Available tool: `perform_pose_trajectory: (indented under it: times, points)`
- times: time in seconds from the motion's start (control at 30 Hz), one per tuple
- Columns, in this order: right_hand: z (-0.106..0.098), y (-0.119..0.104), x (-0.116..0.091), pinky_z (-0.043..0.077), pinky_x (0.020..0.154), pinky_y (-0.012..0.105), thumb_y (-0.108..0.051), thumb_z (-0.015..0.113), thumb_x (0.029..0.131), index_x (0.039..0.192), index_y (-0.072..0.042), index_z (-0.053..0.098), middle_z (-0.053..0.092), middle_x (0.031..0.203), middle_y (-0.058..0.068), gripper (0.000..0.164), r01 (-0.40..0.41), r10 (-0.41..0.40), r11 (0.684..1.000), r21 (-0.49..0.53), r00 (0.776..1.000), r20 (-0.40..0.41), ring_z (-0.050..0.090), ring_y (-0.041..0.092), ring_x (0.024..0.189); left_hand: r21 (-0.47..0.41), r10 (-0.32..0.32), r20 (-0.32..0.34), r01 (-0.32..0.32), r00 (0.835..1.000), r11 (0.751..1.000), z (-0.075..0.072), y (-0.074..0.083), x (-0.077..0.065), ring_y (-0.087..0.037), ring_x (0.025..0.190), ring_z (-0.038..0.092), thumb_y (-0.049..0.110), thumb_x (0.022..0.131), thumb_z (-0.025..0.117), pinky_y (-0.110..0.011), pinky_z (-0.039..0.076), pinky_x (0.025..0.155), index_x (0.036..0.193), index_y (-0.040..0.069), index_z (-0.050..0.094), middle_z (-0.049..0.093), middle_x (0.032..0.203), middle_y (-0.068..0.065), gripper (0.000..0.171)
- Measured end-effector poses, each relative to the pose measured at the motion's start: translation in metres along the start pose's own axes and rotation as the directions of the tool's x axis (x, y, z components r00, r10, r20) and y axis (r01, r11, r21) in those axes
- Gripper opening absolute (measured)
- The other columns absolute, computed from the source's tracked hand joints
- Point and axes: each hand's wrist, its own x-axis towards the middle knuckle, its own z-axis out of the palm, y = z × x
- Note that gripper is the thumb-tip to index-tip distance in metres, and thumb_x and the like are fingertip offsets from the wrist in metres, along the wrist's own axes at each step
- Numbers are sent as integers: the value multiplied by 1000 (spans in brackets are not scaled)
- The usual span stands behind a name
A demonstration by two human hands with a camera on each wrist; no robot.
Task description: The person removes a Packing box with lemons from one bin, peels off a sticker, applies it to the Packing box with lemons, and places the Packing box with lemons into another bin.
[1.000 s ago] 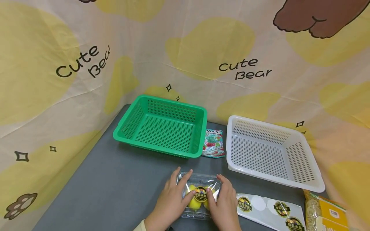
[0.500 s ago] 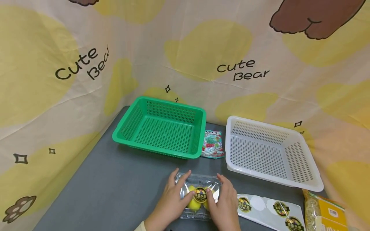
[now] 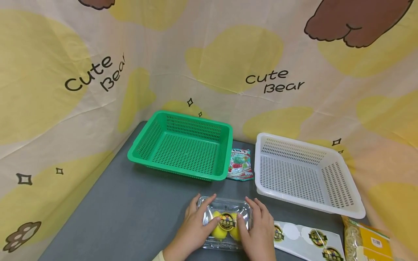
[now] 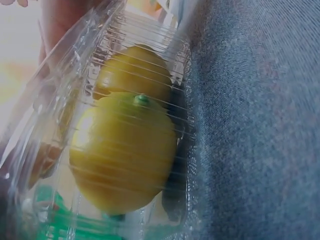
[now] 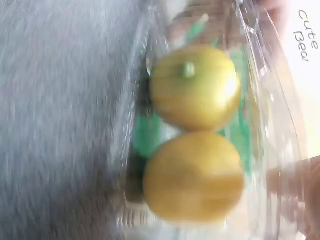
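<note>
In the head view a clear plastic clamshell box (image 3: 228,203) lies on the table near the front. Yellow lemons (image 3: 219,232) show through its lid, which bears a round black-and-gold sticker (image 3: 226,222). My left hand (image 3: 194,225) rests along the box's left side, fingers spread toward the far edge and thumb beside the sticker. At the right side lies my right hand (image 3: 258,230), its fingers extended and its thumb just right of the sticker. Through the box wall, one lemon (image 4: 122,155) looks large in the left wrist view; the right wrist view is blurred.
A sheet of round stickers (image 3: 305,235) lies right of the box, beside a yellow packet (image 3: 372,241). Behind stand a green basket (image 3: 183,171) and a white basket (image 3: 307,203), with a colourful snack bag (image 3: 241,165) between them. Printed cloth walls the table at the back.
My right hand has shifted slightly right, and its thumb has moved off the sticker toward the lid's right side. My left hand and the box stay nearly in place.
</note>
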Motion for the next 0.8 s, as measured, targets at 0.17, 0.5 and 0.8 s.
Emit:
perform_pose_trajectory:
  times: [0.17,0.5,0.8]
  points:
    - [-10,8,5,26,102,76,-21,77,97,145,-13,63,50,152,22,51,0,3,999,40,997,-74,42,54,134,3,-1,9,1,1000,1000,-2,2,0,-53,145,33,44,96,76,-81,40,97,158,32,52,30,166,-25,68]
    - [-53,36,26,19,104,79,-19,73,99,145,-6,60,41,156,28,50,-5,16,999,48,972,-236,31,59,139,-4,-8,31,8,999,1000,-1,1,0,-50,143,37,44,97,75,-80,40,100,159,32,50,38,161,-24,68]
    - [-112,85,53,8,118,71,-32,62,104,155,-4,50,31,162,33,60,-157,147,988,-5,937,-317,20,58,148,-20,-8,40,9,999,1000,-2,-1,0,-51,144,35,45,97,75,-82,39,99,159,34,49,35,163,-26,68]
